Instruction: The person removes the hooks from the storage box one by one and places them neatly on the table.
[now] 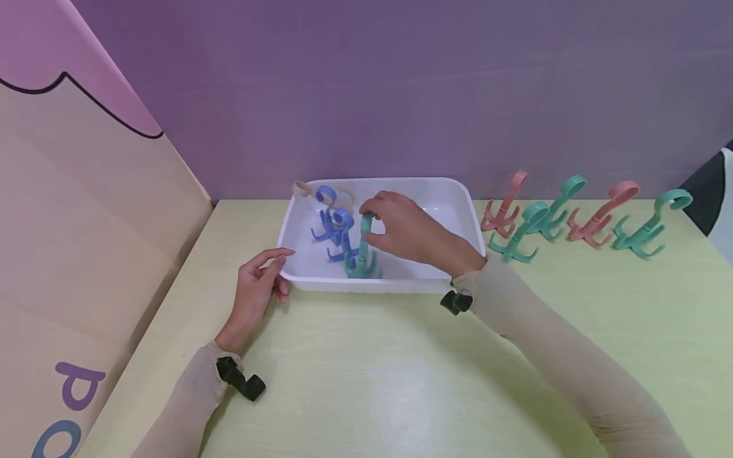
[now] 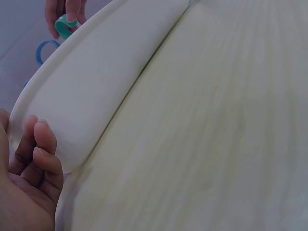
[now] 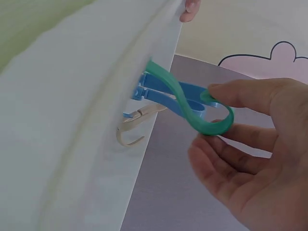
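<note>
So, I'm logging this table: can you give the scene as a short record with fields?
Right hand: pinches the curved top of one green pronged plastic hook
Left hand: holds the near left corner of the white rectangular plastic tray
Inside tray: two blue plastic hooks, at least one beige plastic hook, held hook's prongs
Pale wood-grain table, right of tray: two pink plastic hooks, three green plastic hooks

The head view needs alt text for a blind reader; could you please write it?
A right hand pinches a green hook beside two blue hooks in a white tray; the left hand holds the tray's edge. Five green and pink hooks sit on the table at right.
</note>
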Action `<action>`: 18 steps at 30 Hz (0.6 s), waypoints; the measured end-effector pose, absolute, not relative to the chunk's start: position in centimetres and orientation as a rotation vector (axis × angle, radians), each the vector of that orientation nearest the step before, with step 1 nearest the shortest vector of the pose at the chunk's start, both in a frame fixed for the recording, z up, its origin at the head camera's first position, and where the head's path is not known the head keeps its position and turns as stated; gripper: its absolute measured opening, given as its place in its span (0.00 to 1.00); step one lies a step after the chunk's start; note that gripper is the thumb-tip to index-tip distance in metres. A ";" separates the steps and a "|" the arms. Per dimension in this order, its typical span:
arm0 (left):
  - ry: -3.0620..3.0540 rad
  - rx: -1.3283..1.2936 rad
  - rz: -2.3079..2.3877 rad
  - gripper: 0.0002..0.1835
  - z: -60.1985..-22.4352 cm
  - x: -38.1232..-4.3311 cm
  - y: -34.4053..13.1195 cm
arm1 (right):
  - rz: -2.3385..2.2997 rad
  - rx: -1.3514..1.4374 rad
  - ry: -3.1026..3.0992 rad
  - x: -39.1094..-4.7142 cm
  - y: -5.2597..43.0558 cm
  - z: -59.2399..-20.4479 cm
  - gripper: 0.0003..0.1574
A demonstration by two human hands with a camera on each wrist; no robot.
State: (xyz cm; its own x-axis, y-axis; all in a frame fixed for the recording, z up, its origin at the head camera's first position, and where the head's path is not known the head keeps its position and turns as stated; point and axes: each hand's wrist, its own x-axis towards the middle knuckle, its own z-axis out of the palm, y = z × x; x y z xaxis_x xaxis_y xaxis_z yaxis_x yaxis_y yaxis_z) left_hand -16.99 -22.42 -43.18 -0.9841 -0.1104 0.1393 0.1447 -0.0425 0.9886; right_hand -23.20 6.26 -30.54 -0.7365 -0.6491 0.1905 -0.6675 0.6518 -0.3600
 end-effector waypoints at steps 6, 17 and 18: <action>-2.035 -0.041 -2.146 0.14 -43.3 -17.0 -22.4 | 0.713 1.116 -2.763 -22.0 6.9 -31.2 0.27; -2.023 -0.080 -2.170 0.13 -43.4 -17.1 -22.5 | 0.874 1.150 -2.557 -20.9 8.4 -31.5 0.29; -2.025 -0.088 -2.170 0.13 -43.3 -17.0 -22.5 | 0.886 1.150 -2.534 -20.8 8.6 -31.4 0.29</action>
